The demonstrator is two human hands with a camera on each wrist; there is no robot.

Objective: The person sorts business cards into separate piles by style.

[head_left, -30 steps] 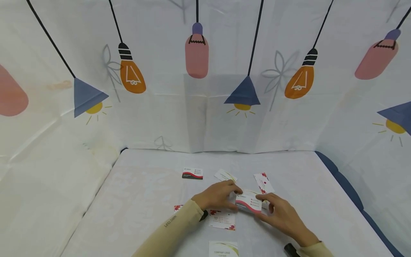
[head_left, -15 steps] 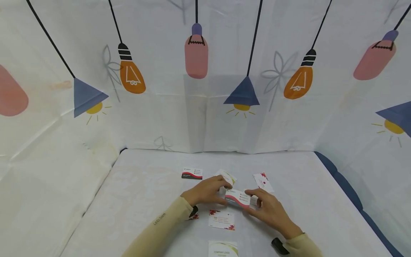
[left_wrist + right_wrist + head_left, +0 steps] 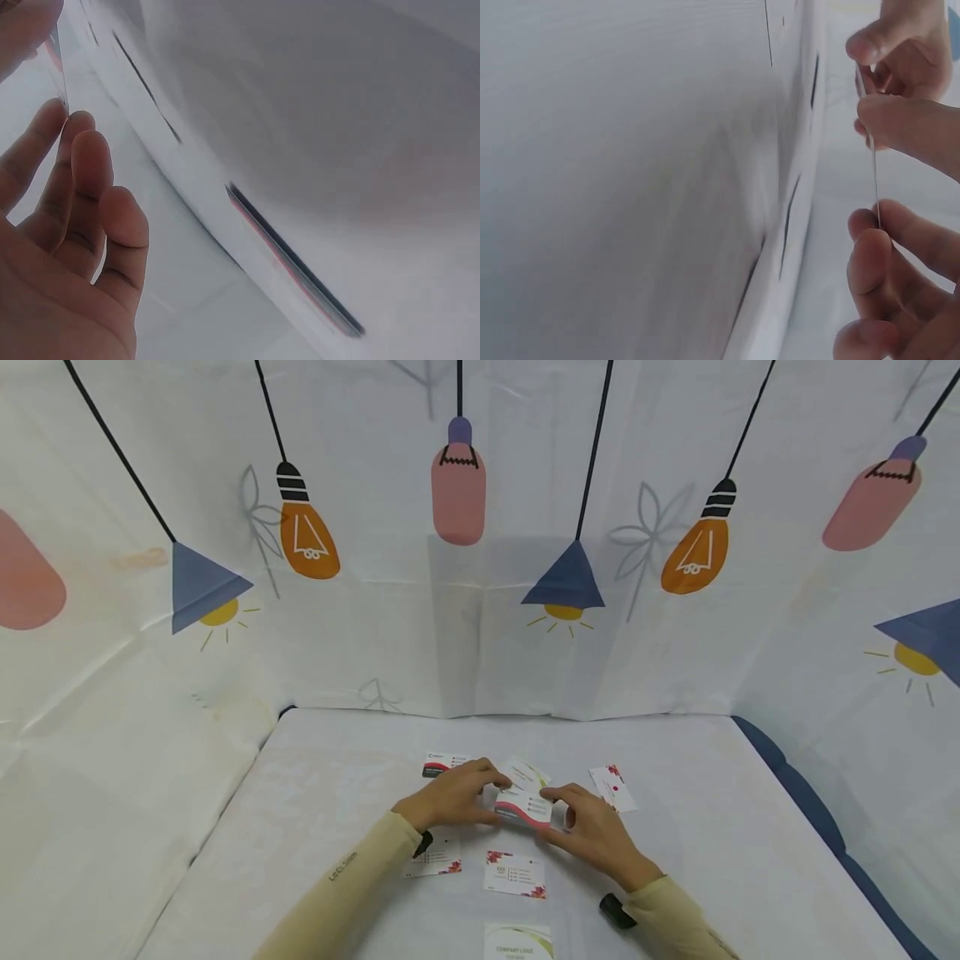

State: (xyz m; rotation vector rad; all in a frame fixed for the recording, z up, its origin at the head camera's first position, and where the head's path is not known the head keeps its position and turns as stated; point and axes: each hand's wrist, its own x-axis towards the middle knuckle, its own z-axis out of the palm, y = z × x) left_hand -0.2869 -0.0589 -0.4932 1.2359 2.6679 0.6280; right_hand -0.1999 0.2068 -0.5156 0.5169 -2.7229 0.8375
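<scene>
Here, a business card (image 3: 523,807) is held just above the white table (image 3: 712,827), pinched between both hands.

The left hand (image 3: 452,794) grips its left end and the right hand (image 3: 590,832) its right end, fingers curled on the edges; the wrist views seem to show it edge-on. Other cards lie around: a floral card (image 3: 514,874) nearer, a dark-banded card (image 3: 437,765) and a red-sprigged card (image 3: 613,787) farther back.
</scene>
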